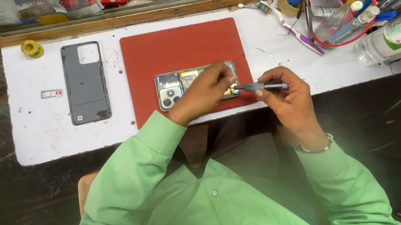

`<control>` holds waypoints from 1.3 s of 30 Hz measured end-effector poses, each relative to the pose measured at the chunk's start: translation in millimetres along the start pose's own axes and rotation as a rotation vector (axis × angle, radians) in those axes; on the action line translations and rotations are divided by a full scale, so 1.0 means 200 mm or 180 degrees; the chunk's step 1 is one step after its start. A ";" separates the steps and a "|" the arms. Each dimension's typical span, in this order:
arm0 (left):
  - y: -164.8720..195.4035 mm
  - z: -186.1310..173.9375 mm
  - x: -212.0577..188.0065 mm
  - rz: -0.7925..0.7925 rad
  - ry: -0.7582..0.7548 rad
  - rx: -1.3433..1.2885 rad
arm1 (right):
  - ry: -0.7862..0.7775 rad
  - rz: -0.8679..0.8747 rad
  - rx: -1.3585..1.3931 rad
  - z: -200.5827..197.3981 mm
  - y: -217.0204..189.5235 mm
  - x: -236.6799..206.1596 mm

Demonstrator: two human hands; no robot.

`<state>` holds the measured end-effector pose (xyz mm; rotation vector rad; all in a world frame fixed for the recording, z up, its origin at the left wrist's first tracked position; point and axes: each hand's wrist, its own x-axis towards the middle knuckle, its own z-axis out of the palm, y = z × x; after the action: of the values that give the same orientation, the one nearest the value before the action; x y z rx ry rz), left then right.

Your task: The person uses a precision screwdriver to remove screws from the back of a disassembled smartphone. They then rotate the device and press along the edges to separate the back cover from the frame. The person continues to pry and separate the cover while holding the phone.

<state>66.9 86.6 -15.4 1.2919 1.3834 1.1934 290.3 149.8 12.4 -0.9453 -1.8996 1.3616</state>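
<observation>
An opened phone (172,88) lies face down on a red mat (176,48), its camera cluster at the left end and its insides showing. My left hand (205,92) rests on the phone's right half, fingers pinched at its right edge. My right hand (284,96) grips a slim dark screwdriver (264,86) held level, with the tip pointing left and meeting the phone's right end beside my left fingertips. What lies under my left hand is hidden.
The phone's grey back cover (85,82) lies left of the mat on the white table (41,135), with a small card tray (51,93) and a yellow tape roll (32,48) nearby. A toothbrush (293,30), a clear bottle (399,37) and a cup of pens and tools (354,15) crowd the right.
</observation>
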 end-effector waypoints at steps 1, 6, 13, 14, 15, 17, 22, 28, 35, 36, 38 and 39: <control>0.00 0.00 0.00 -0.0056 0.0084 -0.0040 | -0.0036 -0.0070 0.0091 0.00 0.00 0.00; 0.02 0.06 -0.03 0.0108 0.0543 0.0666 | 0.0051 0.0032 -0.0020 0.01 0.00 0.03; 0.04 0.09 -0.05 0.0504 0.0815 0.0849 | -0.0116 -0.0060 0.0530 0.00 -0.01 0.03; 0.05 0.09 -0.04 0.0445 0.0779 0.0845 | -0.0100 -0.0049 0.0591 -0.01 -0.01 0.03; 0.05 0.09 -0.03 0.0392 0.0744 0.0842 | -0.0082 -0.0044 0.0652 -0.01 -0.02 0.03; 0.05 0.07 -0.02 0.0348 0.0740 0.0362 | -0.0061 -0.0145 0.0626 -0.02 -0.03 0.04; 0.08 -0.01 -0.08 0.0418 0.0847 0.0747 | 0.0064 -0.0101 0.0532 -0.05 -0.05 0.04; 0.09 -0.01 -0.14 0.0428 0.0394 0.1977 | 0.0080 -0.0099 0.0571 -0.07 -0.04 0.03; 0.05 0.03 -0.12 0.0742 0.0223 0.2399 | 0.0086 -0.0099 0.0562 -0.06 -0.03 0.01; 0.06 0.03 -0.12 0.0748 0.0198 0.2444 | 0.0090 -0.0084 0.0601 -0.06 -0.04 0.01; 0.08 -0.01 -0.10 0.0630 0.0028 0.1493 | 0.0115 -0.0055 0.0474 -0.06 -0.05 0.01; 0.10 -0.04 -0.09 0.0571 -0.0058 0.1019 | 0.0130 -0.0041 0.0411 -0.05 -0.05 0.00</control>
<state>64.3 67.6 4.8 1.6757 1.5139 1.1034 296.4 154.0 25.3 -0.8886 -1.7621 1.4280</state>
